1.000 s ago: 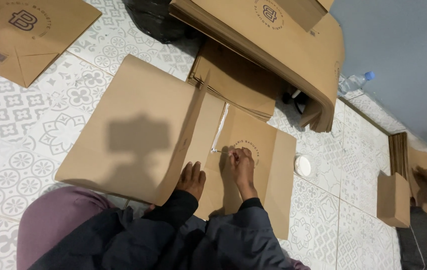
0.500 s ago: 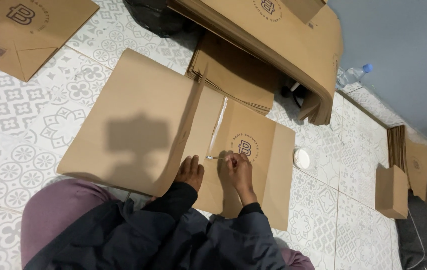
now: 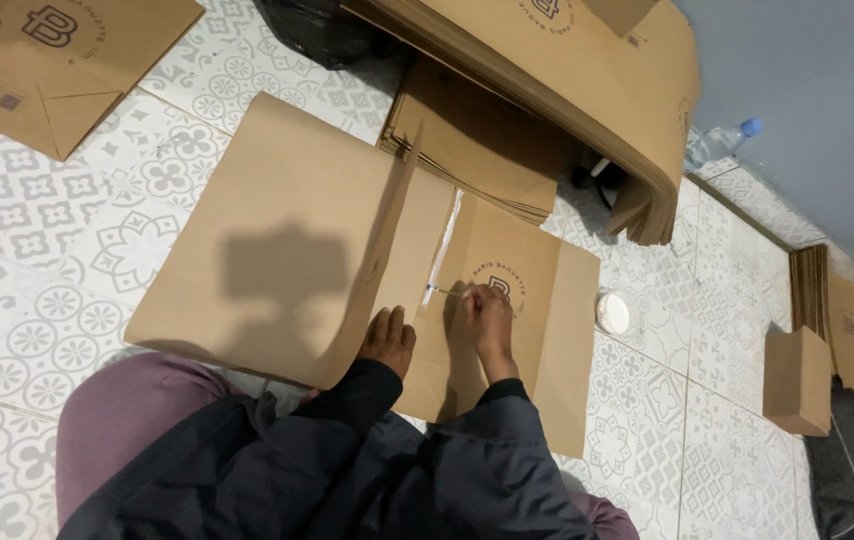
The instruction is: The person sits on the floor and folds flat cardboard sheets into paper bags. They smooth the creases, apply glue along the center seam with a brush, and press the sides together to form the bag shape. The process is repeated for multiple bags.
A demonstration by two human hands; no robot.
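The flat brown paper bag (image 3: 507,330) lies on the tiled floor (image 3: 37,260) under both my hands, my right hand (image 3: 484,312) pinching a thin stick (image 3: 444,291) whose tip meets its white glue line, my left hand (image 3: 390,338) pressing flat on its raised flap, fingertips partly hidden.

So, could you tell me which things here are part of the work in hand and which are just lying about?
In hand:
left hand on the brown paper sheet
right hand with thin brush
white glue line

Lying about:
small white pot
paper stack
plastic bottle
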